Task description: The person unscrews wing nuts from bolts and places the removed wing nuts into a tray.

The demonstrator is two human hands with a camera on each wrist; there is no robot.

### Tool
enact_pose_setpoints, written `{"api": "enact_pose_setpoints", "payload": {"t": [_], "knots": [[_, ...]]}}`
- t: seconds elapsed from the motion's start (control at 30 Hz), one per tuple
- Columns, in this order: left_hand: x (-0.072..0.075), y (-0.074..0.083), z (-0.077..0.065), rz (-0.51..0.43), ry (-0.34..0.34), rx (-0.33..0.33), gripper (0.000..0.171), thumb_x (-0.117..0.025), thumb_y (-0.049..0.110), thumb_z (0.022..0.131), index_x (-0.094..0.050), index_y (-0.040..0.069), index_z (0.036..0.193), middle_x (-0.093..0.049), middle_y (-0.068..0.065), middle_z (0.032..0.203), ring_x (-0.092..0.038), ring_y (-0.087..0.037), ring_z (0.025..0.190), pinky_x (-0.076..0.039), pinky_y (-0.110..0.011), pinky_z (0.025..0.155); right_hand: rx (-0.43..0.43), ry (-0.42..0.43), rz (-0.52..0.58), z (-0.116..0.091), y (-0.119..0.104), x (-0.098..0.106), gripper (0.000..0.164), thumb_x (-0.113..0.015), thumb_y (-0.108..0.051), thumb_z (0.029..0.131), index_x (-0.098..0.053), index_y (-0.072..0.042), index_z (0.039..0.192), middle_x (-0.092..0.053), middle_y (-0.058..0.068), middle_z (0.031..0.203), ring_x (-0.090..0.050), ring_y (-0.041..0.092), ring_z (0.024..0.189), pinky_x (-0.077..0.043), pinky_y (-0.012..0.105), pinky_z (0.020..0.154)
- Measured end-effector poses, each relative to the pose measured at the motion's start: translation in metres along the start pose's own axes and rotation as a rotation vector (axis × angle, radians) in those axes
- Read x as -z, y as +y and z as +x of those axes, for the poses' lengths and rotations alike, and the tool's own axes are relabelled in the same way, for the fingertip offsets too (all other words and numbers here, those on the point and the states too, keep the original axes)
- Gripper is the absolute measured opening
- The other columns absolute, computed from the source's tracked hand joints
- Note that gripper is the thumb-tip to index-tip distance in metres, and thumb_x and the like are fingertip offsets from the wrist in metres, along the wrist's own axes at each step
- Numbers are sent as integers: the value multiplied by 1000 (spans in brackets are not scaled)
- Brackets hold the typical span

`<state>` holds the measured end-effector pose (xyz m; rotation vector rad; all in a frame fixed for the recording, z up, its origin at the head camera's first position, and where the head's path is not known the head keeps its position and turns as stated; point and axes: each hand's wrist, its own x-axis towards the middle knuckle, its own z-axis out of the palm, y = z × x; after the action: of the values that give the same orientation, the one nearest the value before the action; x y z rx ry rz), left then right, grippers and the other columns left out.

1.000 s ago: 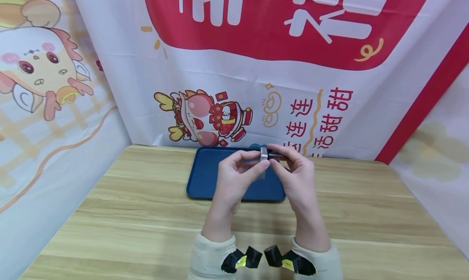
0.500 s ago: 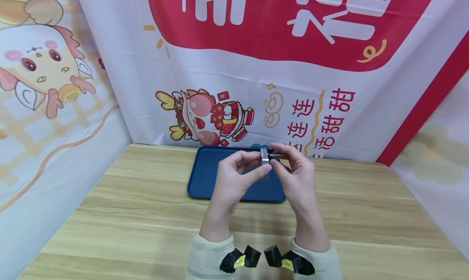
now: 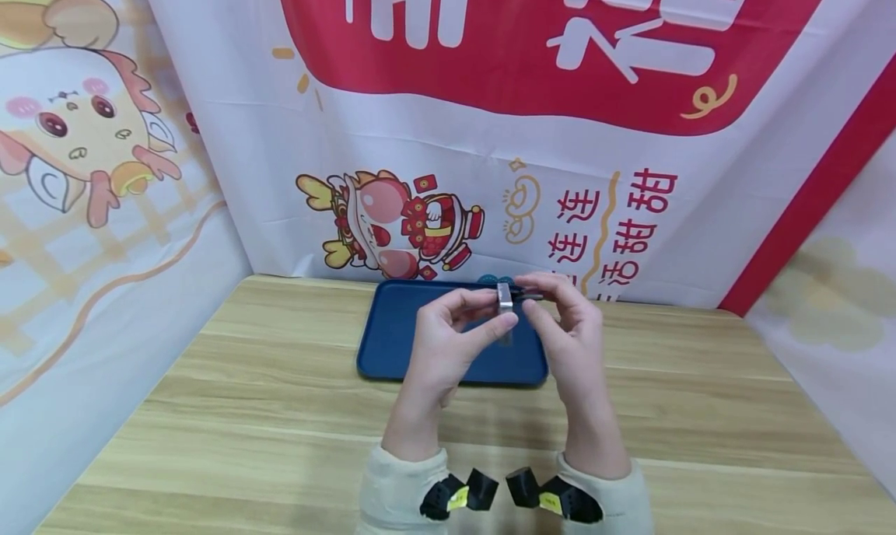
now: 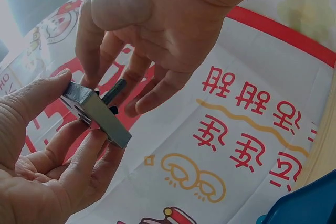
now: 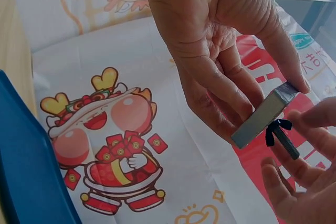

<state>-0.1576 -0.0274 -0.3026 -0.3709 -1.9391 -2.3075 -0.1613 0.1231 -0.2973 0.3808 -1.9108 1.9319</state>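
In the head view my left hand [image 3: 448, 337] pinches a small rectangular metal block [image 3: 505, 298] between thumb and fingers, above a blue tray [image 3: 392, 333]. A threaded bolt [image 4: 114, 93] sticks out from the block's face toward my right hand [image 3: 574, 337]. Close to the block, a black wing nut [image 5: 270, 135] sits on that bolt. The right hand's thumb and fingers are spread loosely around the bolt, and in both wrist views gaps show between them and the thread. One finger is near the wing nut; whether it touches cannot be told.
The tray lies on a wooden table [image 3: 280, 426] near its back edge. Behind stands a white and red printed cloth [image 3: 434, 138], with another printed cloth [image 3: 98, 270] along the left side.
My right thumb has moved off the bolt and drawn slightly to the right, so the right fingers are spread wider. The left hand keeps its hold on the block nearly in place.
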Motion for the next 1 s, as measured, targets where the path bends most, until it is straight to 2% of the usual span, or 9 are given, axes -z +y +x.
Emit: {"api": "enact_pose_setpoints", "payload": {"t": [0.07, 0.2, 0.33, 0.57, 0.77, 0.9, 1.0], "knots": [[-1, 0, 0, 10, 2, 2, 33, -77, 7, 86, -69, 3, 118, -68, -11, 120, -66, -18, 103, -54, -33, 97, -55, 38, 19, 1, -1, 1, 22, -55, -9, 100, -67, 3, 114, -66, -1, 108, -60, 21, 105, -52, 26, 91], [-2, -1, 1, 31, -4, -10, 33, -77, 9, 86, -70, 4, 117, -68, -11, 119, -67, -18, 104, -52, -35, 100, -207, 107, 40, 3, -1, 1, 26, -54, -26, 103, -71, -7, 105, -68, -5, 92, -62, 14, 85, -56, 23, 76], [-2, -3, 0, 48, -5, -24, 31, -77, 10, 86, -71, 4, 116, -69, -11, 118, -66, -19, 103, -49, -39, 102, -289, 98, 67, 4, 0, -1, 24, -55, -26, 103, -72, -10, 98, -65, -4, 78, -59, 9, 75, -56, 22, 70], [-2, -3, 1, 62, -13, -34, 29, -78, 11, 86, -72, 7, 114, -71, -8, 114, -66, -19, 102, -47, -40, 102, -282, 87, 86, 6, 0, -1, 14, -63, -13, 97, -75, -11, 90, -68, -7, 77, -65, 6, 75, -57, 20, 71], [-1, -4, 2, 78, -6, -39, 30, -78, 12, 86, -72, 6, 114, -71, -9, 113, -66, -18, 101, -47, -40, 102, -282, 7, 82, 6, 0, 5, 15, -62, -10, 98, -75, -15, 91, -71, -8, 85, -68, 6, 82, -58, 22, 80], [-1, -5, 2, 81, -7, -28, 30, -78, 12, 86, -72, 6, 115, -71, -9, 114, -67, -19, 101, -46, -43, 104, -256, -54, 48, 5, 1, 9, 15, -61, -7, 98, -73, -3, 106, -71, -8, 92, -66, 7, 87, -57, 21, 83], [0, -5, 2, 83, -1, -16, 30, -78, 12, 86, -72, 7, 115, -71, -9, 114, -67, -18, 102, -47, -43, 103, -217, -99, -27, 5, 1, 11, 25, -61, -5, 97, -66, 5, 120, -68, -8, 101, -63, 9, 92, -55, 19, 84]]}}
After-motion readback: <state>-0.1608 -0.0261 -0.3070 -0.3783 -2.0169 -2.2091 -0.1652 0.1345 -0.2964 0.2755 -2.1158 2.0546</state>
